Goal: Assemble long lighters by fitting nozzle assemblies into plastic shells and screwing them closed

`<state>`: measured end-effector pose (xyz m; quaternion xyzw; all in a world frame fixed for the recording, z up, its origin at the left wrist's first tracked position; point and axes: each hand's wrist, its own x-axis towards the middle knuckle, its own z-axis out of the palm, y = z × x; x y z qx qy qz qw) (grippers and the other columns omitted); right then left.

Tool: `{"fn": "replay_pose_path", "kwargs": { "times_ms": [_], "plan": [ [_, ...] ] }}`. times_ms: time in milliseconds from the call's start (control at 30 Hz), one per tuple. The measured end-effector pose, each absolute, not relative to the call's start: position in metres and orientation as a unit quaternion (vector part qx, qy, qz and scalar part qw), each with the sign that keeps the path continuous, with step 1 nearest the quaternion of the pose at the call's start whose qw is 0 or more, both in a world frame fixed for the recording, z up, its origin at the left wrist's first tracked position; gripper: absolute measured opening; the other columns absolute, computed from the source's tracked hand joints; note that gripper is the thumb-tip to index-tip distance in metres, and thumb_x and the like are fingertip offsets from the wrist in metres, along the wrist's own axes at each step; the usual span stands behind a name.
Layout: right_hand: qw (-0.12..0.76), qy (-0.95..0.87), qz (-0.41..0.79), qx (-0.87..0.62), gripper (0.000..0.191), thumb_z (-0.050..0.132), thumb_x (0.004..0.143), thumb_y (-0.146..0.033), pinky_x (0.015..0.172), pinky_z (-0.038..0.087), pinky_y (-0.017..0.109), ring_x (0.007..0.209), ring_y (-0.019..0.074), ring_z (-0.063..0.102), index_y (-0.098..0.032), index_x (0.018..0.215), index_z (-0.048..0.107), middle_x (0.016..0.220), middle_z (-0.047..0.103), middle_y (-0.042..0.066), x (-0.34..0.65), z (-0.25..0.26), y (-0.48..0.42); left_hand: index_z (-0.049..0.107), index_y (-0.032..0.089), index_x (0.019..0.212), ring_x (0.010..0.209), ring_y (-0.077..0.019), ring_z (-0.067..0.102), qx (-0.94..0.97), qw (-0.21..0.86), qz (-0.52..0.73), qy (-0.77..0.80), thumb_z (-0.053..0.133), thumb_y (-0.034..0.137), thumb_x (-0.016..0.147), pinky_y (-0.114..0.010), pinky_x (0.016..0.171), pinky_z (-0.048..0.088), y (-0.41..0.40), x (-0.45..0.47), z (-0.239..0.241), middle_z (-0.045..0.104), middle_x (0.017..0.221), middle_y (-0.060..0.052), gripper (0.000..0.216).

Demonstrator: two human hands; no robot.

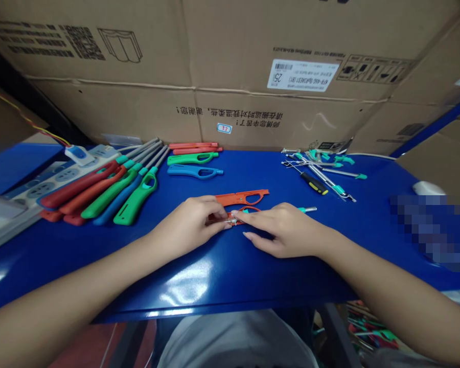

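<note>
An orange lighter body half (213, 217), part of a long-nosed gas lighter, lies in front of me with small clear and metal parts in it. My left hand (193, 220) is closed on its left end, thumb and fingers pinching beside the small parts. With its index finger stretched out, my right hand (287, 230) touches the middle of this body; its thumb stands apart below, so the hand is open. A metal nozzle tube (311, 209) with a green collar shows beyond my right hand. Just behind lies another orange shell half (241, 198). My fingers hide much of the inside.
Several assembled lighters (134, 199) lie at left beside a power strip (61, 176). Green, blue and red shell halves (195, 171) lie at the back. Rods and green parts (329, 174) with a screwdriver (313, 183) sit at right. A cardboard wall (230, 66) closes the back.
</note>
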<state>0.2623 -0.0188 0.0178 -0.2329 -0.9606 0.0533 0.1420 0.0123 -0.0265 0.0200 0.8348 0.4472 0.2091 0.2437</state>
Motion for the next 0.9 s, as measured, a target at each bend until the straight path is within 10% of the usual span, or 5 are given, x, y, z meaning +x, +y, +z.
{"fn": "replay_pose_path", "kwargs": {
  "times_ms": [600,900],
  "plan": [
    [0.125,-0.963,0.079,-0.223,0.039,0.053,0.099,-0.028,0.064,0.048,0.027,0.086,0.0189,0.077,-0.017,0.134,0.066,0.110,0.080,0.008,0.264,0.020,-0.017,0.082,0.022,0.095,0.071,-0.0134,0.065,0.836,0.225,0.219,0.450,0.072,0.026,0.091,-0.024,0.064,0.048,-0.027,0.011,0.021,0.072,0.083,-0.002,0.012],
    [0.234,-0.918,0.208,-0.243,0.044,0.057,0.095,-0.025,0.055,0.045,0.020,0.049,0.0080,0.057,-0.011,0.137,0.063,0.073,0.076,0.002,0.266,0.016,-0.010,0.081,0.018,0.092,0.066,-0.0123,0.065,0.831,0.252,0.199,0.455,0.070,0.018,0.090,-0.023,0.063,0.049,-0.026,0.011,0.026,0.071,0.082,-0.003,0.012]
  ]
}}
